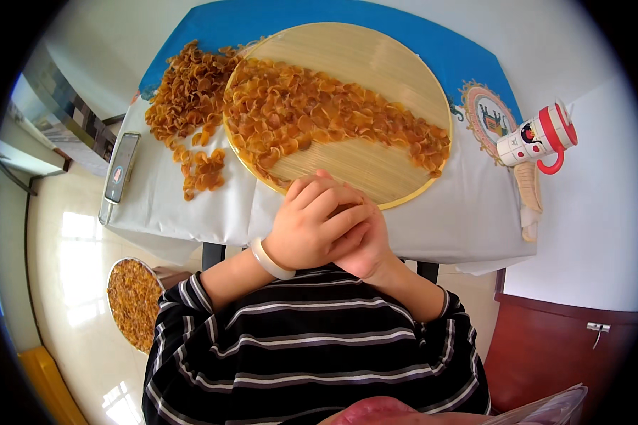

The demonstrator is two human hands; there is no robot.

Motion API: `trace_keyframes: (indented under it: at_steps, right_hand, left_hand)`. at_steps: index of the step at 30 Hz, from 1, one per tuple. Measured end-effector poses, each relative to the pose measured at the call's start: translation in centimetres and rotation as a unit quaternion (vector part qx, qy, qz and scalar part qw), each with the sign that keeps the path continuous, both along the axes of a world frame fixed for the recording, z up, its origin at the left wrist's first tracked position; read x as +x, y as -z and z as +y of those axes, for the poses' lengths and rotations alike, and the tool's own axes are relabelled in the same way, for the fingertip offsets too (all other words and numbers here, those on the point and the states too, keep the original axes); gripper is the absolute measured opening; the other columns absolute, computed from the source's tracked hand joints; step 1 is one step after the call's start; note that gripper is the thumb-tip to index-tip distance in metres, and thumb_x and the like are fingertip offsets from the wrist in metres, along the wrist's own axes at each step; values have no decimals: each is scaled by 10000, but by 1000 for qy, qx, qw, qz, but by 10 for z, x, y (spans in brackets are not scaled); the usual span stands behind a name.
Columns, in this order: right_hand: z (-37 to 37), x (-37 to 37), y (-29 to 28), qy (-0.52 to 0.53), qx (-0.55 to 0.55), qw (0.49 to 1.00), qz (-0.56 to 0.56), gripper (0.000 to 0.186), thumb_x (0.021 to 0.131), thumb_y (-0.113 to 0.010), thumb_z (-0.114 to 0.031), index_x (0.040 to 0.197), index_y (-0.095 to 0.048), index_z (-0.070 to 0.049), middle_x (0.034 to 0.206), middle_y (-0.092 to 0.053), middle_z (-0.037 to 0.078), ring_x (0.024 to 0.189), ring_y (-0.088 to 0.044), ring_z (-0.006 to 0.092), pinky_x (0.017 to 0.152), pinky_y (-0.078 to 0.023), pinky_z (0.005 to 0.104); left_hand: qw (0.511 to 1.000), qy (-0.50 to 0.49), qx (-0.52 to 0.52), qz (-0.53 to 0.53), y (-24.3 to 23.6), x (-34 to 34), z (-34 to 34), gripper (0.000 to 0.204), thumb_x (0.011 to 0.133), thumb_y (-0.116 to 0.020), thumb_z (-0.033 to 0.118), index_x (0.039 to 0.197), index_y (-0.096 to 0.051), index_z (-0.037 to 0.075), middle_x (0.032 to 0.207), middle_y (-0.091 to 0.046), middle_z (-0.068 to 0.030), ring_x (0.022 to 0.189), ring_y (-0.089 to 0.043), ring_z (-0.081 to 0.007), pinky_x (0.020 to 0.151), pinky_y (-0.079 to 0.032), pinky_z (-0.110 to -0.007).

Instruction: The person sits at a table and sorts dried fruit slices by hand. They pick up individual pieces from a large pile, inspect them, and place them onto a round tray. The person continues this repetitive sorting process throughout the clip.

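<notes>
My left hand and my right hand are clasped together at the near rim of a round woven tray. The left one wears a pale bracelet, and its curled fingers lie over the right. A brownish patch shows between the fingers, but what it is stays hidden. Thin amber-brown dried slices cover a broad band across the tray, with bare weave beyond and in front of them. Left of the tray a heap of the same slices rests on the tablecloth, some scattered toward the near side.
A phone stands at the table's left edge. To the right are a round patterned mat and a white-and-red handled cup. A tub of slices sits on the floor at left; a dark red cabinet stands at lower right.
</notes>
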State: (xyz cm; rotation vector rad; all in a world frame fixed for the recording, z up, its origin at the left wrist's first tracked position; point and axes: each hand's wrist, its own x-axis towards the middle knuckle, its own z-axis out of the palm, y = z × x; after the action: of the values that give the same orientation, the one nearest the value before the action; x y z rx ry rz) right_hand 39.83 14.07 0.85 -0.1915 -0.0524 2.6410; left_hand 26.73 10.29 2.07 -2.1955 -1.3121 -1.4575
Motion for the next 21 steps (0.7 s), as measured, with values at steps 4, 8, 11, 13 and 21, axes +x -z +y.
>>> trace_keyframes:
  at_steps: [4, 8, 11, 13, 21]
  right_hand:
    - [6, -1, 9, -3, -19, 1000, -16, 424, 1073, -377, -318, 1413, -506, -98, 1311, -577, 39, 1202, -570, 184, 1061, -445, 353]
    - [6, -4, -1, -19, 2, 1000, -25, 387, 1056, -420, -298, 1359, -562, -104, 1240, -617, 53, 1186, -579, 201, 1040, -458, 404]
    - [8, -3, -1, -7, -45, 999, -17, 353, 1038, -451, -276, 1299, -618, -106, 1198, -645, 77, 1188, -579, 230, 1038, -460, 435]
    - [10, -2, -10, 10, -75, 997, -29, 337, 1027, -467, -262, 1264, -648, -105, 1203, -652, 96, 1193, -577, 253, 1044, -457, 446]
    - [63, 21, -5, 52, -29, 997, 57, 335, 1016, -486, -220, 1277, -668, -116, 1313, -616, 127, 1273, -531, 288, 1103, -404, 447]
  left_hand:
    - [997, 50, -57, -30, -16, 0, -8, 238, 761, -758, 33, 977, -710, 121, 1003, -637, -68, 927, -635, -277, 907, -473, -429]
    - [984, 81, -96, -127, -17, -11, -7, 238, 755, -781, -12, 950, -709, 104, 992, -638, -84, 952, -648, -270, 926, -484, -414]
    - [965, 89, -120, -216, -19, -29, -10, 294, 799, -761, -44, 1057, -673, 66, 1020, -646, -92, 986, -649, -253, 919, -497, -383]
    - [947, 51, -113, -296, -17, -44, -11, 289, 829, -754, -34, 1088, -655, 48, 1038, -667, -90, 1000, -647, -236, 887, -510, -340]
    - [836, 54, -263, -478, -5, -97, -34, 219, 926, -671, -51, 1143, -655, -23, 1116, -673, -73, 1032, -651, -146, 911, -527, -273]
